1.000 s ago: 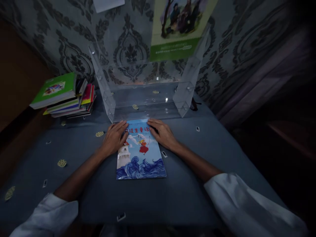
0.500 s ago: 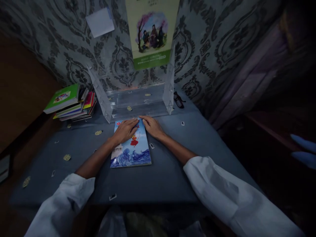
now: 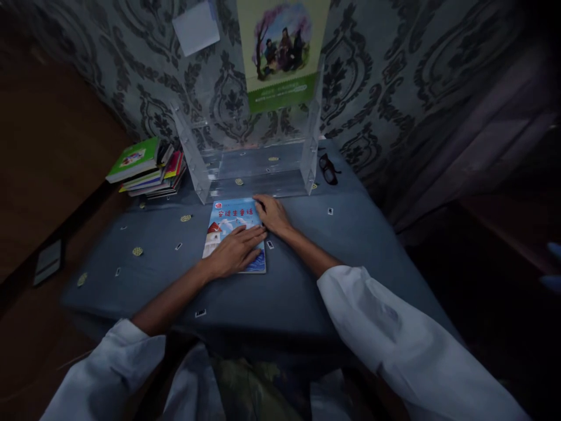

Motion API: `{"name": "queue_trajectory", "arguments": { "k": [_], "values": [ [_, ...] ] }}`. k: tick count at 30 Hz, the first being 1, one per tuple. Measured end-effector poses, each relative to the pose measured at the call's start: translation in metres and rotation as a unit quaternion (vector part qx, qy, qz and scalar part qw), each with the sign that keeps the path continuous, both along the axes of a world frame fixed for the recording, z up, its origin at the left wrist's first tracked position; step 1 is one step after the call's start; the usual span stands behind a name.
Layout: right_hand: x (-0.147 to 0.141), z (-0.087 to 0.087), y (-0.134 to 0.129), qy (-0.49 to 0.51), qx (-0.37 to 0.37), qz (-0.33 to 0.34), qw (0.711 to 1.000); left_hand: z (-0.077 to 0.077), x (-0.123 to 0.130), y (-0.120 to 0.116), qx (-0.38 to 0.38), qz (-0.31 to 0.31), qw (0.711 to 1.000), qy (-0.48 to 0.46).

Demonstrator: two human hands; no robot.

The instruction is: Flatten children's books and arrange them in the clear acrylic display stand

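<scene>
My left hand (image 3: 236,250) is open, palm down across the lower half of the blue book (image 3: 232,221), its fingertips reaching the cover's right edge. My right hand (image 3: 275,216) is half-open, fingers loosely bent at the book's upper right corner; I cannot tell whether they pinch it or only rest there. The book lies closed and flat on the counter (image 3: 302,304), under my left hand and just left of my right. I'd judge it best to press lightly and evenly with the left palm, since the glossy cover could slide on the cloth if I push sideways, and to use my right fingertips as a gentle stop so the corner doesn't bend. Just beyond my hands stands the clear rack (image 3: 193,155), so I should mind my knuckles; the glasses (image 3: 328,169) lie beyond my right hand.
</scene>
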State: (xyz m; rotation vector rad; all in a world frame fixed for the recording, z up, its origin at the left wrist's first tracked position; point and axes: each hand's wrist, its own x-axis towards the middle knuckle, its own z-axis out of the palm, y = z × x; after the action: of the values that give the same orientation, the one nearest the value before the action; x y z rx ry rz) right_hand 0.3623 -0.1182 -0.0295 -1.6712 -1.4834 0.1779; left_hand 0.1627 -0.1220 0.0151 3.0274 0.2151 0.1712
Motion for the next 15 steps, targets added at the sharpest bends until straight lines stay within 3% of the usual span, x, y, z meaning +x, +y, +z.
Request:
{"name": "queue_trajectory", "arguments": {
  "k": [7,15],
  "values": [
    [0.002,-0.008,-0.001,-0.004,0.016,0.015,1.000,-0.003,-0.028,-0.043,-0.019,-0.001,1.000,-0.013],
    [0.007,-0.014,0.000,-0.030,0.027,0.034,0.999,-0.010,-0.038,-0.053,-0.039,0.010,0.999,-0.028]
  ]
}}
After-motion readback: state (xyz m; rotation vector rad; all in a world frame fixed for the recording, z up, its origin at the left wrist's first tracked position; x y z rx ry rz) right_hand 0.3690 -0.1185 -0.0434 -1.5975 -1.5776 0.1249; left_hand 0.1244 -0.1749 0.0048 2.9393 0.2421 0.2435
